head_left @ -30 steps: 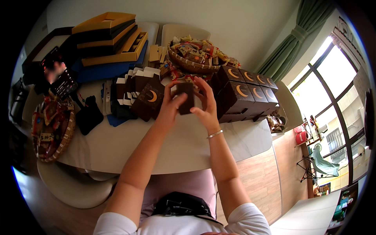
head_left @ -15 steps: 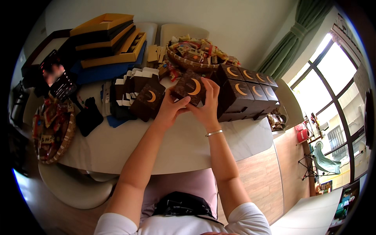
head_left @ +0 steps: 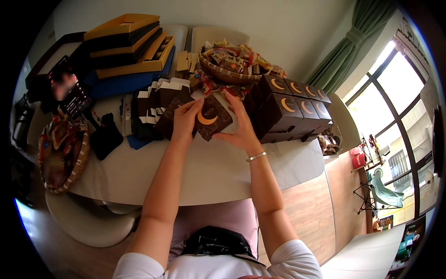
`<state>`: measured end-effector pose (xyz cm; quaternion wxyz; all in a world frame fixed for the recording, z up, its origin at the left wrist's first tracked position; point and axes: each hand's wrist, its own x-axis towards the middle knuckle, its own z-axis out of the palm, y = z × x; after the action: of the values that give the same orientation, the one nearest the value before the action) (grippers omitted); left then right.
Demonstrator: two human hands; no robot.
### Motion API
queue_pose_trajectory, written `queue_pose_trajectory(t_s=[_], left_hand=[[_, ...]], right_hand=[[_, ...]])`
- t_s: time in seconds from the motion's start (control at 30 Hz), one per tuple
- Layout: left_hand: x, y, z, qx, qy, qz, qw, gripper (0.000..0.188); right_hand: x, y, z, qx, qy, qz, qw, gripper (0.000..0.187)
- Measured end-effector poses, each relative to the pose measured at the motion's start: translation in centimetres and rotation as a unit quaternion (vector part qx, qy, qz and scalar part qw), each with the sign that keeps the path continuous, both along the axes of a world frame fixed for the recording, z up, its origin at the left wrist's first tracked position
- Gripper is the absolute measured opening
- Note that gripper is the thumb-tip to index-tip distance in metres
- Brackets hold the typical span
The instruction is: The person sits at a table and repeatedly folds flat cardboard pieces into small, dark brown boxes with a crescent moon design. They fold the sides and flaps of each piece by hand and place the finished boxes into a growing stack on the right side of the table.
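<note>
Brown crescent-marked box (head_left: 212, 122) gripped between left hand (head_left: 184, 118) and right hand (head_left: 239, 130) above white table (head_left: 209, 172), fingers curled around edges; finished boxes (head_left: 290, 109) stacked right, flat blanks (head_left: 155, 104) left unfolded.

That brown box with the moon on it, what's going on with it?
A person sits at a white table and holds the small brown box with both bare hands: the left hand grips its left side, the right hand its right side. It bears an orange crescent. To the right stand more brown boxes like it in a row. Behind is a basket of sweets, and folded flat boxes lie on the left.
</note>
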<state>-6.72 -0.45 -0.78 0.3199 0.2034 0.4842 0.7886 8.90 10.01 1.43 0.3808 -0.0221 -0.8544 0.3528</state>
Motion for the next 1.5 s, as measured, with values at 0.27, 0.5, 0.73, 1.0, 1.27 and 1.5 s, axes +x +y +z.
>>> queue_pose_trajectory(t_s=[0.27, 0.5, 0.73, 1.0, 1.27, 1.5], left_hand=[[0.1, 0.0, 0.5, 0.069, -0.038, -0.063, 0.995, 0.043], [2.5, 0.2, 0.9, 0.11, 0.057, -0.026, 0.992, 0.051], [5.4, -0.4, 2.9, 0.262, 0.08, -0.025, 0.961, 0.057], [15.6, 2.6, 5.9, 0.273, 0.133, -0.159, 0.939, 0.061], [28.3, 11.9, 8.0, 0.22, 0.2, -0.324, 0.898, 0.054], [31.9, 19.3, 8.9, 0.101, 0.527, -0.236, 0.81, 0.058]], right_hand=[[0.0, -0.2, 0.1, -0.024, -0.038, 0.028, 0.999, 0.108], [-0.2, 0.4, -0.5, -0.05, 0.061, -0.019, 0.997, 0.094], [0.3, -0.7, 0.4, 0.07, 0.078, -0.099, 0.99, 0.083], [13.3, -2.5, 3.1, 0.07, 0.164, -0.253, 0.951, 0.083], [25.9, 4.1, 1.2, -0.026, 0.295, -0.359, 0.885, 0.077], [32.3, 11.2, -0.7, -0.083, 0.375, -0.378, 0.842, 0.065]])
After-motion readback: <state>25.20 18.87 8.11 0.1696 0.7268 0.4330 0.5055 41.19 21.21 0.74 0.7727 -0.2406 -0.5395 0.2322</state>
